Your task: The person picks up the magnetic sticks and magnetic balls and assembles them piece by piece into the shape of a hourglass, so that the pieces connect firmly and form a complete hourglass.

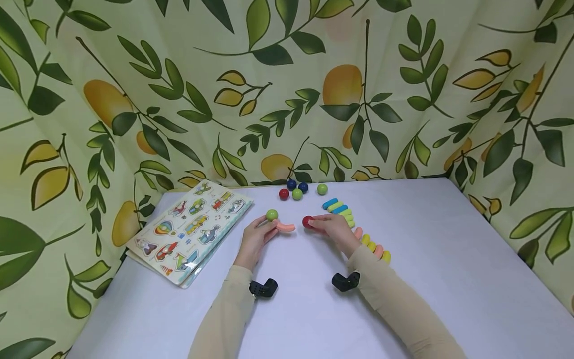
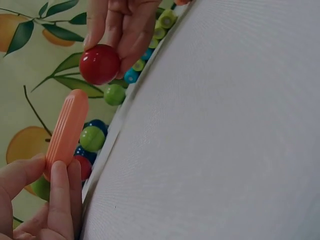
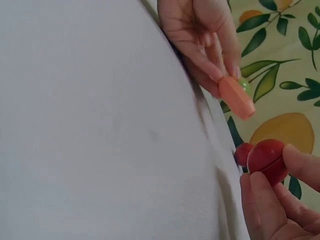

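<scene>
My left hand [image 1: 258, 238] pinches a curved salmon-pink plastic stick [image 1: 285, 228] between thumb and fingers. A green ball [image 1: 271, 215] sits at the held end of the stick, partly hidden by the fingers in the left wrist view. The stick's free end points toward a glossy red ball [image 2: 100, 64], and a small gap separates them. That red ball is pinched in the fingertips of my right hand [image 1: 334, 230]; a seam line runs around it in the right wrist view.
Behind the hands lie dark blue balls [image 1: 303, 188], another red ball [image 1: 284, 194] and green balls [image 1: 322, 189]. Blue and green sticks [image 1: 337, 205] and pink and yellow sticks [image 1: 378, 251] line the right side, partly behind the right forearm. Picture boards [image 1: 188, 229] lie stacked at left.
</scene>
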### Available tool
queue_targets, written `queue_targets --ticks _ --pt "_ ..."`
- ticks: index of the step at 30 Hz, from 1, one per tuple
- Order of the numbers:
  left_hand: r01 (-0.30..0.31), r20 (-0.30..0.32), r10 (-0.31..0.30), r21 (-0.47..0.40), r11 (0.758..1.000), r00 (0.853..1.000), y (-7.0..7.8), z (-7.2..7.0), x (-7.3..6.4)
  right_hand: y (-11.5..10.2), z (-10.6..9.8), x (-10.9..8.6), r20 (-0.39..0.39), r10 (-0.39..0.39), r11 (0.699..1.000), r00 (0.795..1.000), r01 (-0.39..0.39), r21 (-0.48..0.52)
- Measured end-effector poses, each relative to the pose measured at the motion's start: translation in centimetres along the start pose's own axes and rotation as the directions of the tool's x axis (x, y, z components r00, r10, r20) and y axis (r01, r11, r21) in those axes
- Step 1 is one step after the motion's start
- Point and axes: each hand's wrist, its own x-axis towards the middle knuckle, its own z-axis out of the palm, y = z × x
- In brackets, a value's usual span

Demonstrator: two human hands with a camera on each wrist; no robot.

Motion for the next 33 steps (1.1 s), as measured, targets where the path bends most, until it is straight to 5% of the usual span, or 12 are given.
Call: queue_targets --ticks 19,33 --pt "0.01 -0.001 -0.01 0.031 0.999 1.0 0.1 0.3 0.2 1.9 2.3 -0.8 0.004 0.014 0.981 1.0 -0.014 0.192" --pt "0.052 -0.064 -0.039 0.205 0.977 0.997 0.3 0.9 -0.2 1.7 2.3 -1.6 -0.013 -0.004 0.997 1.0 0.005 0.079"
